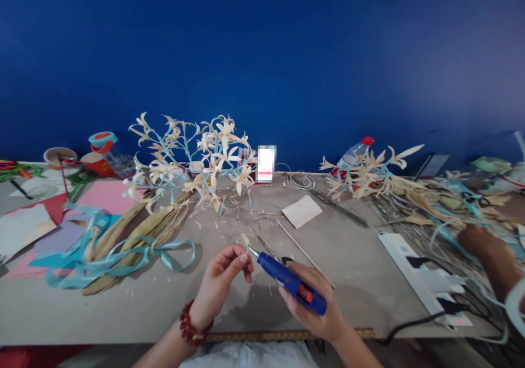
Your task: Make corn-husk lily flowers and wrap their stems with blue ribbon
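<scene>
My right hand [314, 297] is wrapped round a blue hot glue gun [283, 275] with a red part in its side. Its metal tip points up and left, close to the fingertips of my left hand [229, 269]. Those fingers pinch a small pale husk petal [245, 240], which stands up from between them. I cannot tell whether the tip touches it. Beyond my hands stand pale husk flowers [225, 130] on light blue stems. Scissors [286, 260] lie partly hidden behind the glue gun, beside a thin stick [299, 245].
Dried husks [135, 228] and blue ribbon [176, 258] lie left, near coloured paper [106, 196]. A white card [302, 211] lies ahead. At right are a power strip [410, 275] with cords, more husk flowers [369, 179] and another person's hand [478, 242]. A lit phone [266, 164] stands by the wall.
</scene>
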Tool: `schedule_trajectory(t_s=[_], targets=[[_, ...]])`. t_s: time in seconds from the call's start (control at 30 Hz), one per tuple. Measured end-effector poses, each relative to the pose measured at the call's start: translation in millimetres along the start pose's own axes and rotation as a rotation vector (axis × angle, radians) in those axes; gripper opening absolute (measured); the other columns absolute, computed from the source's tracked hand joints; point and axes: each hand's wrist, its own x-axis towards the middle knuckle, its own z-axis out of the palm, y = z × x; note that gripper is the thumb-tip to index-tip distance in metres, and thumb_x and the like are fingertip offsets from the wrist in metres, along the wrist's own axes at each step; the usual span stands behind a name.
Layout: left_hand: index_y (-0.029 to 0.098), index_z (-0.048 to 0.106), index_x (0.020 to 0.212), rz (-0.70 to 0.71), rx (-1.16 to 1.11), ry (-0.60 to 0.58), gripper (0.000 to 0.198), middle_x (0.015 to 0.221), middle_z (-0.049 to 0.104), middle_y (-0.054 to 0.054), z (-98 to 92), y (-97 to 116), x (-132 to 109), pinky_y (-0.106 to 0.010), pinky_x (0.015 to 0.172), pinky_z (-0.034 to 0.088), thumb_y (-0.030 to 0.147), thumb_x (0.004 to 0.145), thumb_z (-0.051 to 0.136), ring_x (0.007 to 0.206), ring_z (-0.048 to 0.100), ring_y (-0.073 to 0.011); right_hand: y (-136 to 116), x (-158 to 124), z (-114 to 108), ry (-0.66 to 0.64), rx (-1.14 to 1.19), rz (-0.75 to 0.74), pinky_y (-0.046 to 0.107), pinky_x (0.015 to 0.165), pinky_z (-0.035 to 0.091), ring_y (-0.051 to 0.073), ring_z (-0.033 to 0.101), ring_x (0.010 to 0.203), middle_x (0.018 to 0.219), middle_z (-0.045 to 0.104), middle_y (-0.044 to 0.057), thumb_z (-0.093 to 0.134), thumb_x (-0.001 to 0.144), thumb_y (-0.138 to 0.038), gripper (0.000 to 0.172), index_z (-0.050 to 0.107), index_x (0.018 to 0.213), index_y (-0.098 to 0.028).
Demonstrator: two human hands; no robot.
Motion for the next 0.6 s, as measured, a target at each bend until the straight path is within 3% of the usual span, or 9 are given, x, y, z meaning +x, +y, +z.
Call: schedule_trajectory(t_s=[0.3, 0.6], targets=[[0.015, 0.061, 0.081, 0.011, 0.004, -0.005, 0.016, 0.071, 0.062, -0.001, -0.6, -1.1, 0.2, -0.024, 0.062, 0.045, 0.028, 0.089, 0.059, 0.06, 0.057, -0.0105, -7.0, 8.7, -2.3, 0.024, -0.03, -0.05, 0.028, 0.064, 0.051, 0.02, 0.066, 0.07, 0.082, 0.07, 0.006, 0.053, 0.086, -0.03, 0.012, 0.06, 0.094, -0.023], [0.015, 0.061, 0.08, 0.013, 0.02, 0.003, 0.016, 0.072, 0.062, -0.001, 0.4, -0.5, 0.1, -0.025, 0.062, 0.045, 0.028, 0.088, 0.06, 0.06, 0.057, -0.0108, -7.2, 9.4, -4.3, 0.035, -0.074, -0.075, 0.028, 0.064, 0.053, 0.021, 0.067, 0.071, 0.083, 0.07, 0.007, 0.05, 0.089, -0.035, 0.019, 0.059, 0.098, -0.022]])
